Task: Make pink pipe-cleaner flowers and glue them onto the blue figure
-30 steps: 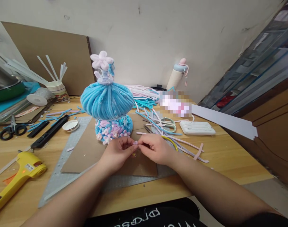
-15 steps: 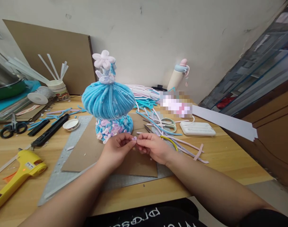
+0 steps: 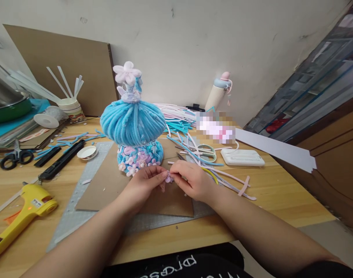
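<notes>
Between my fingertips is a small lilac pipe-cleaner flower (image 3: 168,178), partly covered by the fingers. My left hand (image 3: 149,179) pinches it from the left, closed on its edge. From the right, the thumb and fingers of my right hand (image 3: 190,177) are pinched against the same flower. Just behind my left hand stands a pipe-cleaner ornament (image 3: 132,123), with a full blue top, a pale pink flower at its tip and a base covered in small pink and blue flowers. A brown cardboard sheet (image 3: 103,193) lies beneath both hands.
A yellow glue gun (image 3: 34,204) lies at left, near black-handled scissors (image 3: 16,156) and a black utility knife (image 3: 62,160). Loose pipe cleaners (image 3: 222,181), pliers and scissors lie right of the cardboard. A white power bank (image 3: 242,158) and a bottle (image 3: 217,92) are farther right.
My right hand has risen and turned over, its fingers now pointing down onto the flower. More of the lilac flower shows between the fingertips. The ornament has stayed in place.
</notes>
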Tool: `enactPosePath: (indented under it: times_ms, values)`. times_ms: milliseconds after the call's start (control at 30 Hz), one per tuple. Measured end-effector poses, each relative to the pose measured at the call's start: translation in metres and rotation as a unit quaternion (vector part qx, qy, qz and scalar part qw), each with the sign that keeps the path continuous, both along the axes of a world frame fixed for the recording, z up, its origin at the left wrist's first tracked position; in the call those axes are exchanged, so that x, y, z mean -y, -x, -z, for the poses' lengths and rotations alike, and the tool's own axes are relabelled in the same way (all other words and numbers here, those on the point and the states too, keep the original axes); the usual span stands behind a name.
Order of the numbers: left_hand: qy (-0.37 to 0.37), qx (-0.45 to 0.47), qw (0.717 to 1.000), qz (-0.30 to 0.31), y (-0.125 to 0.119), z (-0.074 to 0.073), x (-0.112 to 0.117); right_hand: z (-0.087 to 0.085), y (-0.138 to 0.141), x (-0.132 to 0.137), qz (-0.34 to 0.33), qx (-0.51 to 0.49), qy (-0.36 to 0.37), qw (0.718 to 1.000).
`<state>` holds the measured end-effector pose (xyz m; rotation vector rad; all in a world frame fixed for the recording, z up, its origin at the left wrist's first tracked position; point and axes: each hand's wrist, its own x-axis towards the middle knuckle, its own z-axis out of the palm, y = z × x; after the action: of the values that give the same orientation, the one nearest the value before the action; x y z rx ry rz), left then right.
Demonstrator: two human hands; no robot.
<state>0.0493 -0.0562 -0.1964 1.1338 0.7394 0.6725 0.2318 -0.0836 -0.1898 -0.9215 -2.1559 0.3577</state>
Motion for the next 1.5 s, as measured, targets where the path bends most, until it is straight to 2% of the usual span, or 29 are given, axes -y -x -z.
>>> enactPosePath:
  times_ms: [67, 133, 367, 467, 700, 867, 967, 1067, 1167, 1233, 1300, 1333, 1433, 1467, 1500]
  values:
    - [0.061, 0.028, 0.998, 0.017, 0.0, -0.002, 0.001, 0.0, 0.001, 0.001, 0.008, 0.011, -0.025, 1.0]
    - [0.081, 0.036, 0.996, 0.025, 0.0, -0.004, 0.001, 0.0, 0.0, 0.001, 0.013, 0.033, -0.034, 0.999]
    - [0.059, 0.003, 0.998, 0.006, -0.001, -0.001, 0.001, 0.002, -0.004, 0.001, -0.008, 0.104, -0.034, 0.994]
    - [0.051, -0.002, 0.999, 0.004, -0.002, 0.001, 0.0, 0.003, -0.005, 0.0, -0.019, 0.094, -0.026, 0.995]
    - [0.09, 0.004, 0.996, 0.008, 0.0, -0.003, 0.001, 0.006, -0.003, -0.003, -0.034, 0.056, -0.007, 0.998]
    - [0.034, -0.008, 0.999, 0.015, 0.0, 0.001, 0.0, 0.007, 0.0, -0.001, -0.018, 0.088, -0.022, 0.996]
    - [-0.029, -0.03, 0.999, -0.009, -0.001, 0.004, -0.001, 0.009, 0.003, 0.001, 0.012, 0.091, -0.026, 0.995]
    - [-0.082, -0.048, 0.995, -0.035, -0.002, 0.004, 0.001, 0.01, 0.008, 0.003, 0.033, 0.022, 0.007, 0.999]
    - [-0.119, -0.057, 0.99, -0.043, -0.003, 0.001, 0.003, 0.008, 0.013, 0.004, 0.058, -0.071, 0.085, 0.992]
    - [-0.147, -0.074, 0.985, -0.047, -0.004, -0.002, 0.006, 0.006, 0.015, 0.004, 0.071, -0.131, 0.173, 0.974]
    - [-0.177, -0.094, 0.979, -0.046, -0.004, -0.004, 0.007, 0.006, 0.016, 0.003, 0.068, -0.194, 0.277, 0.939]
    - [-0.191, -0.102, 0.975, -0.044, -0.004, -0.004, 0.008, 0.007, 0.016, 0.002, 0.063, -0.233, 0.331, 0.912]
    - [-0.224, -0.123, 0.966, -0.046, -0.004, -0.004, 0.007, 0.009, 0.017, -0.002, 0.024, -0.334, 0.482, 0.81]
    - [-0.229, -0.132, 0.963, -0.049, -0.003, -0.004, 0.006, 0.01, 0.016, -0.003, 0.013, -0.344, 0.51, 0.788]
    - [-0.228, -0.143, 0.962, -0.047, -0.003, -0.004, 0.005, 0.01, 0.015, -0.004, 0.006, -0.332, 0.523, 0.785]
